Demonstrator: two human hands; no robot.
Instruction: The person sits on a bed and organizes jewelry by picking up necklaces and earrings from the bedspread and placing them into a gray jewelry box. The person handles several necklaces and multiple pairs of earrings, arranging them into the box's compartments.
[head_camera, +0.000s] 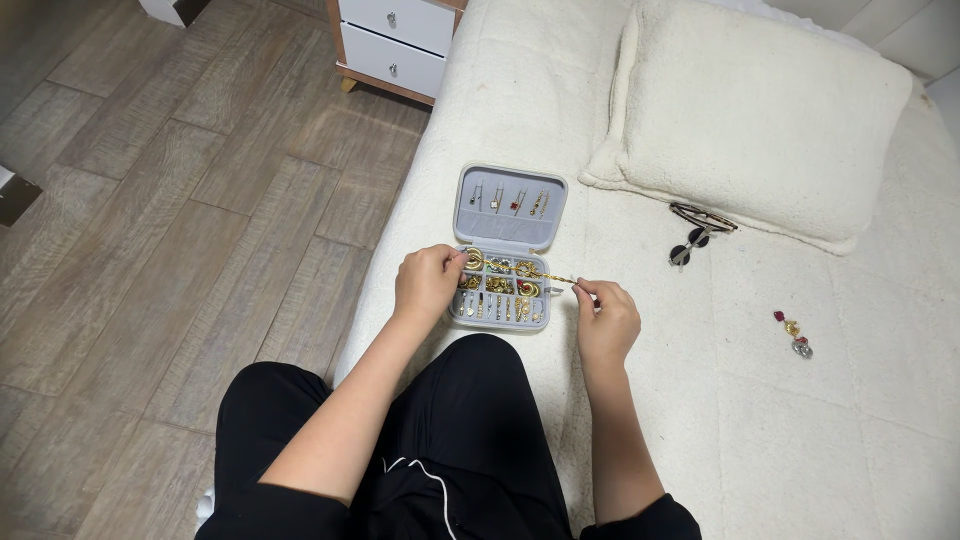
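Black trousers (450, 440) fill the near edge; person seated at the side of a bed covered in a cream fleece blanket (760, 420). Both bare forearms reach forward, wrists level, knuckles up. Left hand (427, 282) curled, fingertips pinched together on one end of a thin gold chain (530, 271). Right hand (605, 318) loosely fisted, thumb and forefinger pinched on the chain's other end. Chain stretched taut between the two hands, just above the tray of a small grey open jewellery case (503, 260). Case rests on the blanket, lid tipped back; tray compartments hold gold pieces, lid lining carries a row of small earrings.

Off to the right, well apart: small cluster of red, gold and silver trinkets (793, 331). Farther back, dark sunglasses (697, 232) lie just beside a cream fleece pillow (765, 115). Far left: white drawer unit (395, 40) on grey wood plank floor (150, 200).
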